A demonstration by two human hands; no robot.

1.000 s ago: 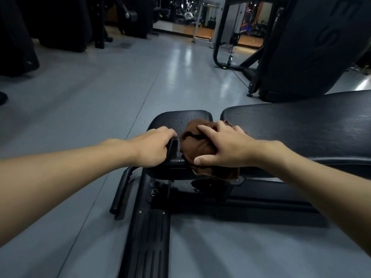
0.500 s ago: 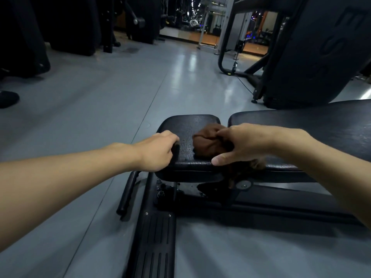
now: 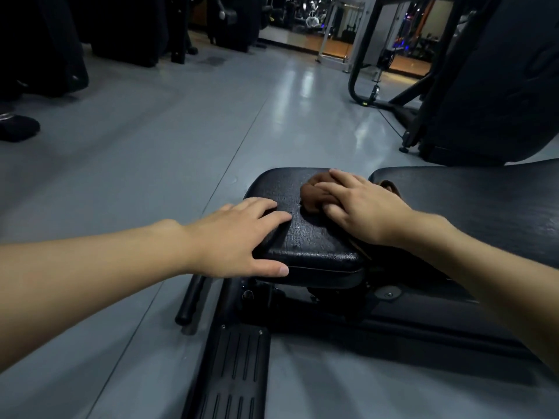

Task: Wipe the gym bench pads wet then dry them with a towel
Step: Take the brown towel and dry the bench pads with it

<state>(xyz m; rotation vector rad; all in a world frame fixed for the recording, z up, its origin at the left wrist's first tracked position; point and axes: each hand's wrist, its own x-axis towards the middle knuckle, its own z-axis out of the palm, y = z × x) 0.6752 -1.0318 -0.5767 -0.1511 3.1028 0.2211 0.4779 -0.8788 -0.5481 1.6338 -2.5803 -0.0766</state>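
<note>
A black gym bench has a small seat pad (image 3: pixel 305 246) in the middle of the view and a long back pad (image 3: pixel 472 201) running off to the right. A bunched brown cloth (image 3: pixel 311 196) lies on the seat pad near the gap between the pads. My right hand (image 3: pixel 363 207) lies on top of the cloth, its fingers curled over it. My left hand (image 3: pixel 242 237) rests on the seat pad's left edge, fingers spread flat on top and the thumb along its front side. Part of the cloth trails under my right wrist.
The bench's black base rail (image 3: pixel 236 367) runs toward me over a grey floor (image 3: pixel 151 164). A big black machine (image 3: pixel 496 77) stands close behind the back pad. Dark equipment lines the far left, and a dark shoe (image 3: pixel 18 128) sits at the left edge.
My right hand has slid the cloth from the seat pad's front edge back toward its far side. My left hand has gone from curled round the pad's edge to lying flatter on it.
</note>
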